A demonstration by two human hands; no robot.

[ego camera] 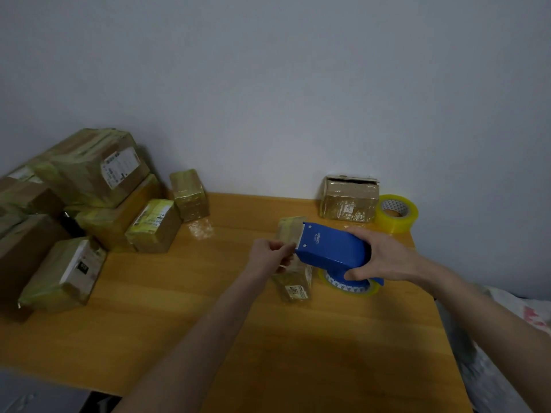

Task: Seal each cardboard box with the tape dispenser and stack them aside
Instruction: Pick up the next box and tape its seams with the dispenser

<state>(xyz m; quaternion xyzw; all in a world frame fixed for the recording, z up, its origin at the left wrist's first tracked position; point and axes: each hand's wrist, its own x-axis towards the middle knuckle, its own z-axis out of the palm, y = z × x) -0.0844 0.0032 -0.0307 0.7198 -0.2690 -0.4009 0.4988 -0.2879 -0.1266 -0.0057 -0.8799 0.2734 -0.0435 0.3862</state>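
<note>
Blue plastic tape dispenser [331,248], over the small brown cardboard box [298,283], is being gripped by the right hand [384,257]; left hand [268,254] is pinching its clear tape end [291,252], likely risking slack tape folding onto itself.

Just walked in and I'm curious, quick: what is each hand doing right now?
Right hand: grips the blue tape dispenser.
Left hand: pinches the tape end at the dispenser's mouth.

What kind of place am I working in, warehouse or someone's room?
Probably a home room used for packing: a wooden table against a plain wall, a pile of taped parcels on its left, patterned fabric like bedding beside it.
</note>
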